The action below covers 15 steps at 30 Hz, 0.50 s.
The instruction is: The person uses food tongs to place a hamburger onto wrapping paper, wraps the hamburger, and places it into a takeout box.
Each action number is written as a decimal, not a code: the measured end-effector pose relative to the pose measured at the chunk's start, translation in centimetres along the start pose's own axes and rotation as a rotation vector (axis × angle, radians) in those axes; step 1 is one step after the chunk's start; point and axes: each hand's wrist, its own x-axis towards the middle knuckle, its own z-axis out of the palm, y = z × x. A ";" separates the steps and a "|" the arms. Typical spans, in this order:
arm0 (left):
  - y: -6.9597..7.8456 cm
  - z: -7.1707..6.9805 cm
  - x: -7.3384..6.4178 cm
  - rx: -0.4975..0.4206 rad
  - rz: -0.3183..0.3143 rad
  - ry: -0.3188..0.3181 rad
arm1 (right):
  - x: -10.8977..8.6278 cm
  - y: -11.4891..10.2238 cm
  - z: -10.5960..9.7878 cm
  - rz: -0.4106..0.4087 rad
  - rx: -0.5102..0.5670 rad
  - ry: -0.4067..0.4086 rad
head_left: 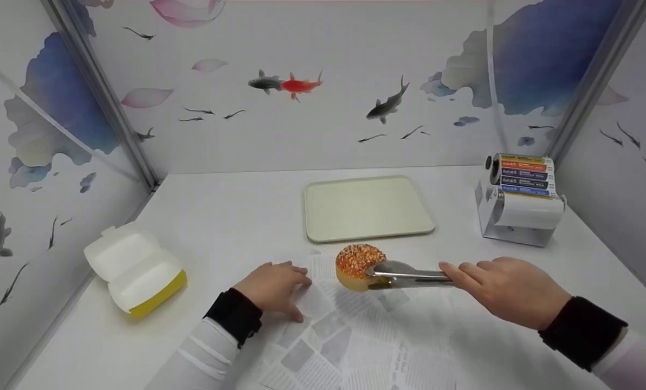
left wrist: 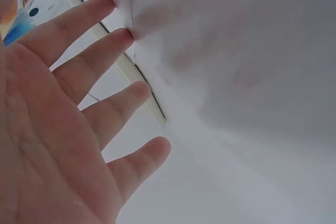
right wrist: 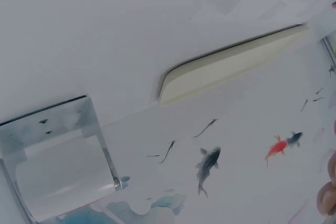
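Note:
My right hand [head_left: 504, 290] grips a pair of metal tongs [head_left: 423, 277] that point left. Between the tong tips is a round sesame-topped burger bun [head_left: 358, 265], with a bit of green showing by the tips. It is over a sheet of newsprint-patterned paper [head_left: 366, 346]; whether it touches the paper I cannot tell. On the paper's left side lies my left hand [head_left: 273, 290], fingers spread. In the left wrist view the left hand [left wrist: 58, 93] holds nothing, fingertips close to the pale sheet. Only fingertips [right wrist: 326, 198] of my right hand show in the right wrist view.
Behind the paper lies a cream tray [head_left: 369, 208]. An open white and yellow clamshell box [head_left: 139, 271] stands at the left. On the right is a roll dispenser [head_left: 521, 203] with colourful labels on top. Painted walls enclose the table on the back and sides.

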 end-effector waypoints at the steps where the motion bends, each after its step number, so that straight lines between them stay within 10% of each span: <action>1: -0.1 0.0 -0.1 -0.019 -0.003 0.002 | 0.0 -0.1 0.1 -0.012 0.003 -0.013; 15: -0.1 -0.1 -0.6 -0.097 -0.020 -0.006 | -0.9 -0.9 0.6 -0.123 0.047 -0.153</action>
